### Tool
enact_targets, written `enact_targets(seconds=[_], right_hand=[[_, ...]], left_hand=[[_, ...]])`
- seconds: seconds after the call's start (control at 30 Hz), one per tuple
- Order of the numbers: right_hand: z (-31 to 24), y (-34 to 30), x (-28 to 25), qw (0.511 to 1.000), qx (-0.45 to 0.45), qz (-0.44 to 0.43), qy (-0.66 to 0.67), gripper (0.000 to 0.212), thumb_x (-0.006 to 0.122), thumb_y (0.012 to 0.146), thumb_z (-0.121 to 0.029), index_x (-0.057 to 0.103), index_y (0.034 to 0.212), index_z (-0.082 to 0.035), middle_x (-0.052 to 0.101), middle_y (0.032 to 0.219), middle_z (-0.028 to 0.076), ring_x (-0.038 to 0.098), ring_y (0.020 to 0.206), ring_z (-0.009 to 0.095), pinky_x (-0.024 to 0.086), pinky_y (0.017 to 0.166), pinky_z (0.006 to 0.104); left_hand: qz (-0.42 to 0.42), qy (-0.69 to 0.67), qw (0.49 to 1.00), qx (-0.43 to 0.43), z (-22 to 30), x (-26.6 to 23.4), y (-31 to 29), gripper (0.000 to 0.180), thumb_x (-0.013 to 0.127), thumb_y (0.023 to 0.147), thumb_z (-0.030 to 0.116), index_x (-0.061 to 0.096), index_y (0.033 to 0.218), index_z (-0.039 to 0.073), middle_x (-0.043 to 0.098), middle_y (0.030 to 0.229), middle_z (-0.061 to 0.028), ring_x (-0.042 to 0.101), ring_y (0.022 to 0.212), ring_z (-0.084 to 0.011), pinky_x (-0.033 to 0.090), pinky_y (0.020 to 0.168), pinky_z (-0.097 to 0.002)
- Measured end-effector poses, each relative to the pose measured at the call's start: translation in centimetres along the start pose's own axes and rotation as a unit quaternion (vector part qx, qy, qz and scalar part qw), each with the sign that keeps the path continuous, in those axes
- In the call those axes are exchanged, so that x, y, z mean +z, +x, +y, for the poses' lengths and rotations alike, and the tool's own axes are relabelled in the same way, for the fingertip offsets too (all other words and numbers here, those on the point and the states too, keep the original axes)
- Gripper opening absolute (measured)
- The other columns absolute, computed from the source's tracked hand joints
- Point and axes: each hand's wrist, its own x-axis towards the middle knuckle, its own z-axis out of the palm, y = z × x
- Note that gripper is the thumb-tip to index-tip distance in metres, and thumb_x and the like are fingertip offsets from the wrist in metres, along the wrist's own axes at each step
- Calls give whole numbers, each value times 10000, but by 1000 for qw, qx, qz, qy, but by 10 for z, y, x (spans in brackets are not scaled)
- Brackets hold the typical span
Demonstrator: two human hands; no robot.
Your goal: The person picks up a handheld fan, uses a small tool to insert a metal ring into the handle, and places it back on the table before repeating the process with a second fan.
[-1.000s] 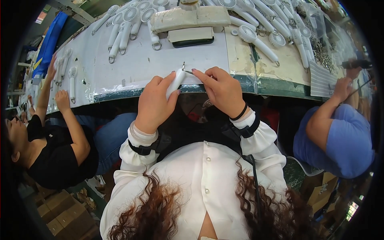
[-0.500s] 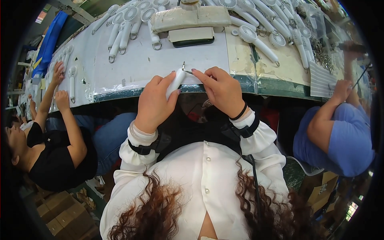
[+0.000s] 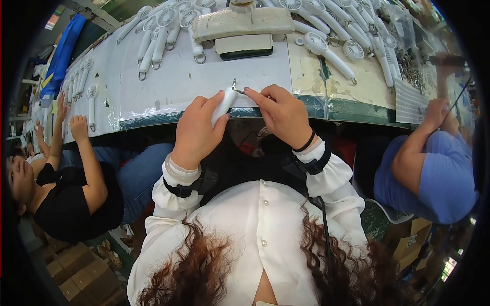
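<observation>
My left hand (image 3: 198,127) is wrapped round the white handle of a handheld fan (image 3: 224,104), near the table's front edge. Its fan head is not visible under my hand. From the far end of the handle a small metal clasp (image 3: 234,83) sticks up. My right hand (image 3: 286,115) pinches a thin, dark metal piece (image 3: 240,92) between thumb and forefinger, touching that same end. Whether this piece is part of the clasp or a separate tool, I cannot tell.
White handheld fans (image 3: 166,20) lie in a group at the back left, more (image 3: 316,43) at the back right. A padded stand (image 3: 244,23) with a dark-edged pad (image 3: 246,54) sits ahead. Metal clasps (image 3: 411,71) heap at the right. Co-workers sit on both sides.
My hands and the fan handle stay put. On the left, the co-worker's far hand has drawn back from the fans, and their head has turned.
</observation>
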Motion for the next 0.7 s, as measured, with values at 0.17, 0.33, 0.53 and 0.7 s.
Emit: enact_targets(seconds=[0.17, 0.33, 0.53, 0.7], right_hand=[[0, 0, -1, 1000, -2, -6, 0, 500, 653, 790, 0, 660, 1240, -218, 603, 865, 36, 622, 717, 213, 514, 585, 313], [3, 1, -1, 999, 3, -30, 17, 495, 646, 794, 8, 659, 1237, -213, 600, 864, 41, 624, 716, 220, 517, 597, 317], [-5, 4, -9, 999, -10, -42, -32, 486, 642, 799, 14, 658, 1232, -206, 599, 864, 43, 622, 713, 229, 512, 597, 325], [-4, -1, -4, 1000, 7, -25, -14, 481, 638, 800, 19, 657, 1230, -197, 597, 860, 48, 619, 709, 236, 506, 590, 328]], left_hand=[[-3, -3, 1000, -1, 0, -1, 0, 469, 715, 834, 145, 598, 1283, 70, 577, 898, -116, 583, 739, -266, 480, 673, -347], [-21, -9, 1000, -17, 3, -2, 1, 480, 722, 814, 134, 599, 1274, 73, 580, 921, -141, 599, 825, -318, 496, 715, -387], [4, 16, 1000, 16, -1, -1, 1, 481, 723, 829, 147, 601, 1292, 92, 576, 907, -115, 585, 761, -278, 483, 682, -346], [-1, 14, 1000, 7, 0, -1, 1, 484, 721, 830, 144, 600, 1296, 99, 575, 904, -112, 585, 768, -279, 484, 686, -347]])
